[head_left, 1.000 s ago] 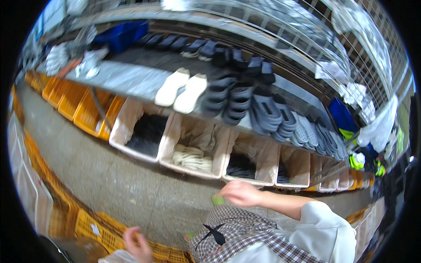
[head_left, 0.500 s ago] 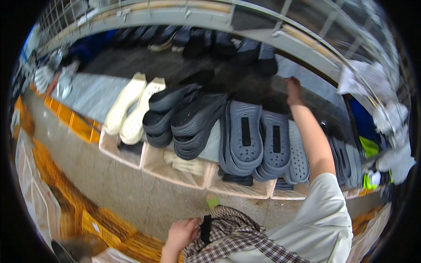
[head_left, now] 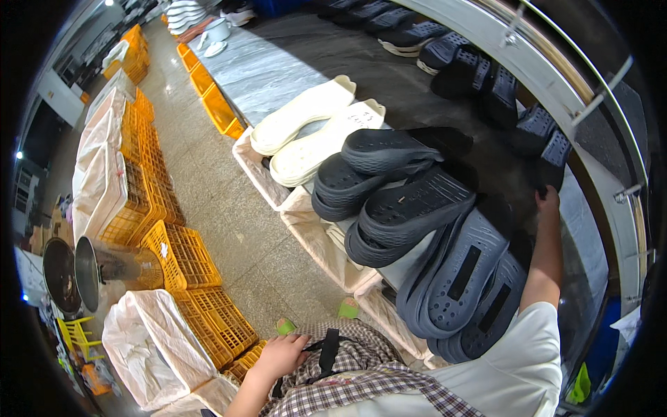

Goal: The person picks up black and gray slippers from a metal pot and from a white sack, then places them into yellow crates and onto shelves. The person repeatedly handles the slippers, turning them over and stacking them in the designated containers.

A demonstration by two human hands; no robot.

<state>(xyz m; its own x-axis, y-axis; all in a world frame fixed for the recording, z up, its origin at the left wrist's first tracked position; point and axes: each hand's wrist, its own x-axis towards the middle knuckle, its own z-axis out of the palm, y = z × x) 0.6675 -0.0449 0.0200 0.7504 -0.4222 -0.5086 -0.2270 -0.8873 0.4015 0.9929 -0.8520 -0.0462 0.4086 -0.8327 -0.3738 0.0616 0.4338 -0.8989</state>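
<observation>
At the far right of the bench, my right hand [head_left: 549,199] reaches out with its fingers closed at the near end of a dark grey foam shoe sole [head_left: 556,158]. That sole has a holed upper face and is the last of the row along the back. My left hand [head_left: 283,356] lies against the checked apron [head_left: 368,345] at my waist, fingers loosely stretched and holding nothing. Nearer on the bench are stacked grey soles [head_left: 469,267] with black inset strips, stacked black soles [head_left: 417,208], and a pair of cream soles [head_left: 323,142].
A metal rack frame [head_left: 590,97] runs along the bench's far side. Cloth-lined bins [head_left: 316,240] stand under its near edge. Across the aisle floor [head_left: 236,208] are orange crates [head_left: 184,257], a lined basket [head_left: 149,351] and a metal drum [head_left: 118,271].
The view has swung left, bringing the aisle and crates into sight. My right hand has moved up to the last sole in the back row. My left hand stays by the apron.
</observation>
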